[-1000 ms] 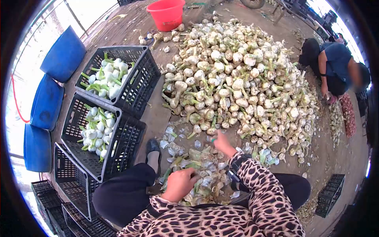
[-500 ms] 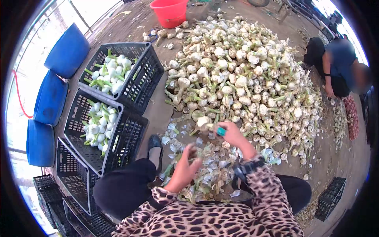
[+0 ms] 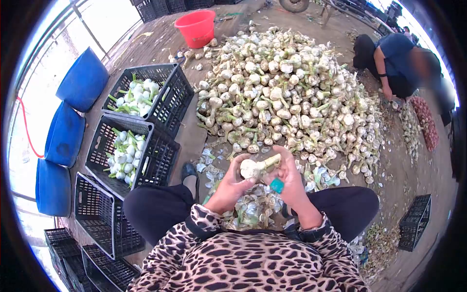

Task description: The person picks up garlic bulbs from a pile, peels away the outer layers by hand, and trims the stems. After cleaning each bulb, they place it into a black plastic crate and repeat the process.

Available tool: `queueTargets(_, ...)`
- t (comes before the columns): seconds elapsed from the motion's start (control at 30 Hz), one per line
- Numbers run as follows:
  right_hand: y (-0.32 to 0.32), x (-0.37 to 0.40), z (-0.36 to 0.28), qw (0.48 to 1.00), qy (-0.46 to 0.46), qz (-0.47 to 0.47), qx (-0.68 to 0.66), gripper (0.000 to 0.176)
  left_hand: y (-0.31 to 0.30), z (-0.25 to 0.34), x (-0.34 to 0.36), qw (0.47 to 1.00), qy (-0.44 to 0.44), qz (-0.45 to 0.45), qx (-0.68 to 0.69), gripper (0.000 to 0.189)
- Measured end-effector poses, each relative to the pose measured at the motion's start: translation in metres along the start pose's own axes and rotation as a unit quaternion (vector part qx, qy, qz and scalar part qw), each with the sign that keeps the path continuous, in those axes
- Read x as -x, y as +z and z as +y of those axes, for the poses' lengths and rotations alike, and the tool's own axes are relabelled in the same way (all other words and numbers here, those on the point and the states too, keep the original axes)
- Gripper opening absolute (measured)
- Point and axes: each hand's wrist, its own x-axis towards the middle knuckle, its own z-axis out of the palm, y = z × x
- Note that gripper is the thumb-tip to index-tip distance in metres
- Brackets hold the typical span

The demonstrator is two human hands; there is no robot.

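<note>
A garlic bulb [image 3: 251, 169] with its stem slanting up to the right is held in front of me. My left hand [image 3: 227, 189] has its fingers closed around the round bulb. On the stem side, my right hand [image 3: 291, 182] pinches the stem with thumb and fingers. A green band [image 3: 277, 185] wraps a digit of that hand. Loose papery skins [image 3: 250, 209] lie on the ground below, between my legs. Just beyond my hands rises a large heap of untrimmed garlic [image 3: 292, 92].
Black crates [image 3: 176, 97] on the left hold whiter garlic bulbs [image 3: 127, 155]. Blue tubs [image 3: 81, 80] line the far left. A red bucket [image 3: 197, 31] stands behind the heap. At right, a crouching person's hand [image 3: 387, 93] is near a red net sack [image 3: 424, 124].
My right hand has come back from the heap's near edge with a garlic bulb. Both hands have met on it, the left now around the bulb. The view has tilted slightly.
</note>
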Motion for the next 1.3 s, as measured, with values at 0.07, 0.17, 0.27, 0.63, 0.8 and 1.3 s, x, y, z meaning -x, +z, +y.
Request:
queueTargets(0.07, -0.003, 0.000, 0.005, 0.997, 0.008, 0.063, 0.042, 0.054, -0.001, -0.004, 0.000, 0.997, 0.047, -0.015, -0.065, 0.066)
queueTargets(0.17, -0.008, 0.001, -0.013, 0.993, 0.072, 0.088, 0.032, 0.031, 0.004, -0.004, 0.002, 0.988, 0.080, -0.037, -0.126, 0.073)
queueTargets(0.27, -0.005, 0.005, -0.031, 0.973, -0.032, 0.104, 0.205, 0.013, 0.001, -0.001, 0.007, 0.952, 0.041, -0.027, -0.302, 0.077)
queueTargets(0.63, -0.002, 0.010, -0.026, 0.989, 0.126, 0.073, -0.019, 0.018, 0.004, 0.002, 0.010, 0.995, 0.040, -0.044, -0.075, 0.071)
queueTargets(0.8, 0.011, 0.011, -0.012, 0.965, 0.240, 0.047, -0.089, 0.033, 0.012, 0.000, 0.014, 0.922, 0.167, 0.035, -0.347, 0.066)
queueTargets(1.3, 0.007, 0.008, -0.008, 0.992, 0.112, 0.042, 0.025, 0.025, 0.004, -0.004, 0.015, 0.992, 0.091, -0.009, -0.087, 0.059)
